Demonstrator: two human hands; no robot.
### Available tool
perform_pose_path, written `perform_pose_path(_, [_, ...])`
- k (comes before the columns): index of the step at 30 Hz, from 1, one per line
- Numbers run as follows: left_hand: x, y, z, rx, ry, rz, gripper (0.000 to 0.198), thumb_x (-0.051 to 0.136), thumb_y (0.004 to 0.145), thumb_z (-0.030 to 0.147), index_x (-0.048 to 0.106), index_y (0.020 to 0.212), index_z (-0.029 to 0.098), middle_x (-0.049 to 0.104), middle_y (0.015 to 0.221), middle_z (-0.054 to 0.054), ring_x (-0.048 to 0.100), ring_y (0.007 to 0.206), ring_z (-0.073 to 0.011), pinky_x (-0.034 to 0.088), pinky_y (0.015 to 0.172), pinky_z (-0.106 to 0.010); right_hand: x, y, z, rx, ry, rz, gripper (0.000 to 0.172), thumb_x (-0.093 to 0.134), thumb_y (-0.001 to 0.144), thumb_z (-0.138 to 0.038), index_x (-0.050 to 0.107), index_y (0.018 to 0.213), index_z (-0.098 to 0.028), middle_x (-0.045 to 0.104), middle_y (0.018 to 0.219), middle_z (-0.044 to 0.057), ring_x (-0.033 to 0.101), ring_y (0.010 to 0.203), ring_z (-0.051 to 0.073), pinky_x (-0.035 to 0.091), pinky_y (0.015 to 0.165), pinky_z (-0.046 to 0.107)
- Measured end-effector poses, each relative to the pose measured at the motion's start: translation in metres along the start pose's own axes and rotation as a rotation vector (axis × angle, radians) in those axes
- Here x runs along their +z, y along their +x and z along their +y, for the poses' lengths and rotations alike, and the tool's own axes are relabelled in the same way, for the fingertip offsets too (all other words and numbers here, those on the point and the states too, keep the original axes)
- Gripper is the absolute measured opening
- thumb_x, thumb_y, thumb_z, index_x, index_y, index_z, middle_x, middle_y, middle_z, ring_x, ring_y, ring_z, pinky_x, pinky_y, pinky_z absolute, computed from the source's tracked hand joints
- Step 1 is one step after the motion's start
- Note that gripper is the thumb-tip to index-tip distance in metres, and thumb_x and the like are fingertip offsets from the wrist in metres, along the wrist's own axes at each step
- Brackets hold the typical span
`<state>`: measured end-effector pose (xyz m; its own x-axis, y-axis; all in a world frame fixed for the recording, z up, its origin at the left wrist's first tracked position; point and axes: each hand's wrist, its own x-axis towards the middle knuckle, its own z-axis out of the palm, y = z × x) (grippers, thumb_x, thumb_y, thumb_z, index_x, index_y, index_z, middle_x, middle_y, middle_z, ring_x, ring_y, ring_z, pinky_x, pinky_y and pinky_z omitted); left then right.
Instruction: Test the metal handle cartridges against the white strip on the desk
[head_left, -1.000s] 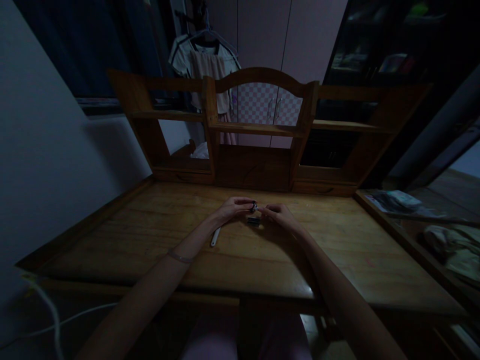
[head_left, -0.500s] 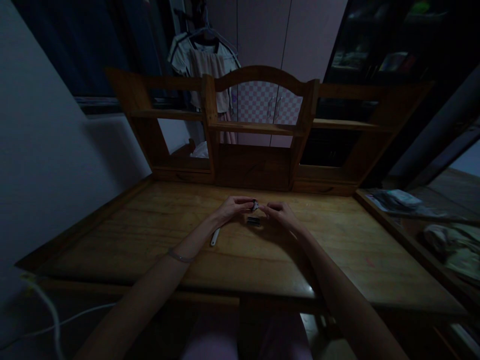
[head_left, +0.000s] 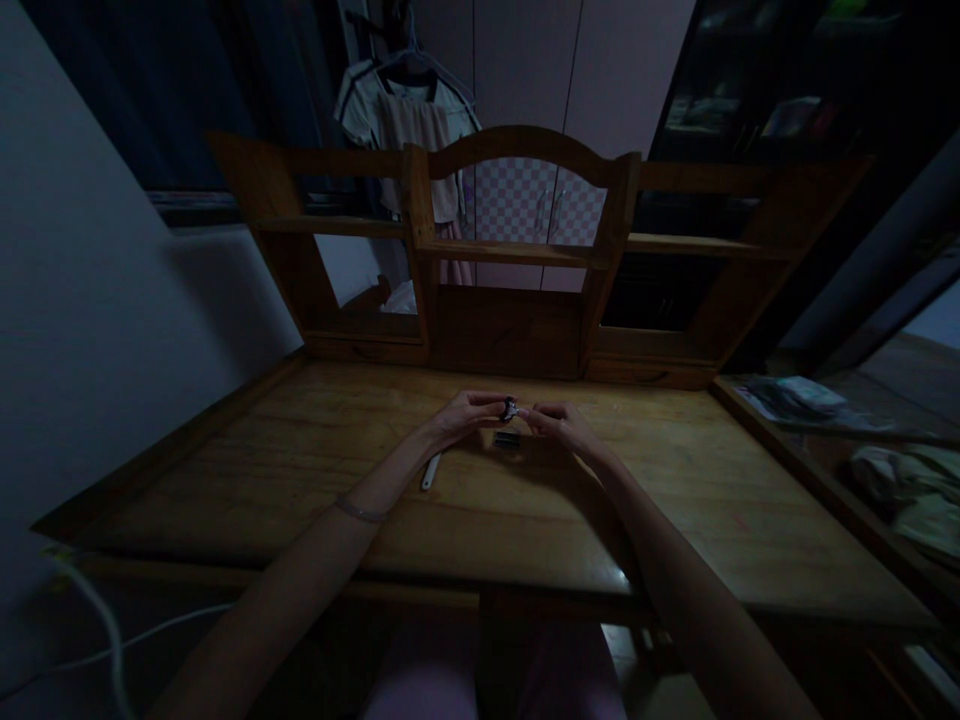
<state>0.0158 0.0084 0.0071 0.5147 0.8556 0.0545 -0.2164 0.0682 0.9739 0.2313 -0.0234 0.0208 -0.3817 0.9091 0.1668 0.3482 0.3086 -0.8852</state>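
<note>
My left hand (head_left: 459, 415) pinches a small black and silver piece (head_left: 509, 409) between thumb and fingers, just above the desk. From the right, my right hand (head_left: 559, 422) has its thumb and forefinger closed on the silvery end of that same piece. Its exact kind is too small and dim to make out. Below the two hands lies a small dark rectangular object (head_left: 507, 440) on the wooden desk (head_left: 495, 520). A flat white strip (head_left: 430, 472) with a hole at its near end rests beside my left wrist, its far end partly hidden by the hand.
A wooden shelf unit (head_left: 510, 257) stands along the desk's back edge. To the right, beyond a raised wooden edge (head_left: 795, 480), are papers or packets (head_left: 806, 395) and crumpled cloth (head_left: 915, 490). A white cable (head_left: 105, 620) hangs at the lower left. The room is dim.
The small piece has turned slightly between my fingers, and more of its silvery end shows toward my right fingertips. Both arms and the things on the desk stay nearly where they were.
</note>
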Motion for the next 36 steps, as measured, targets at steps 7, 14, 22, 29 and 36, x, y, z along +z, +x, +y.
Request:
perform_pose_path(7, [-0.0059, 0.0034, -0.005, -0.014, 0.006, 0.015, 0.045, 0.079, 0.064, 0.03, 0.069, 0.105, 0.014, 0.07, 0.099, -0.01, 0.064, 0.087, -0.0177, 0.048, 0.084, -0.034, 0.0, 0.0008, 0.0006, -0.008, -0.065, 0.0, 0.051, 0.05, 0.078, -0.064, 0.056, 0.062, -0.016, 0.042, 0.055, -0.003, 0.036, 0.053, 0.01, 0.023, 0.049, 0.024])
perform_pose_path(14, [-0.004, 0.003, -0.0034, -0.007, 0.029, 0.038, 0.047, 0.08, 0.061, 0.032, 0.07, 0.102, 0.012, 0.071, 0.094, -0.011, 0.065, 0.082, -0.0177, 0.048, 0.085, -0.037, 0.0017, 0.0012, 0.0006, -0.043, -0.093, 0.014, 0.052, 0.05, 0.079, -0.063, 0.057, 0.061, -0.015, 0.044, 0.056, -0.002, 0.039, 0.055, 0.01, 0.026, 0.05, 0.024])
perform_pose_path(22, [-0.0046, 0.0027, -0.0039, -0.008, 0.06, 0.039, 0.047, 0.08, 0.063, 0.032, 0.069, 0.104, 0.013, 0.07, 0.099, -0.013, 0.064, 0.086, -0.0187, 0.049, 0.084, -0.037, 0.0021, 0.0003, 0.0002, -0.033, -0.093, 0.01, 0.054, 0.05, 0.078, -0.064, 0.061, 0.065, -0.013, 0.047, 0.057, -0.001, 0.04, 0.054, 0.01, 0.026, 0.049, 0.023])
perform_pose_path(29, [-0.0042, 0.0028, -0.0059, 0.003, 0.068, 0.068, 0.046, 0.081, 0.061, 0.033, 0.07, 0.1, 0.012, 0.07, 0.099, -0.013, 0.065, 0.085, -0.019, 0.049, 0.084, -0.038, 0.0041, 0.0002, 0.0012, 0.003, -0.081, 0.02, 0.053, 0.051, 0.077, -0.064, 0.063, 0.068, -0.013, 0.051, 0.06, 0.0, 0.043, 0.056, 0.011, 0.029, 0.049, 0.022])
perform_pose_path(36, [-0.004, 0.0033, -0.0051, 0.0, 0.089, 0.059, 0.046, 0.08, 0.062, 0.032, 0.069, 0.102, 0.012, 0.071, 0.095, -0.011, 0.065, 0.081, -0.0172, 0.049, 0.081, -0.033, 0.0041, -0.0004, 0.002, 0.019, -0.058, -0.02, 0.053, 0.049, 0.078, -0.064, 0.061, 0.069, -0.013, 0.049, 0.059, -0.002, 0.04, 0.053, 0.009, 0.029, 0.048, 0.022])
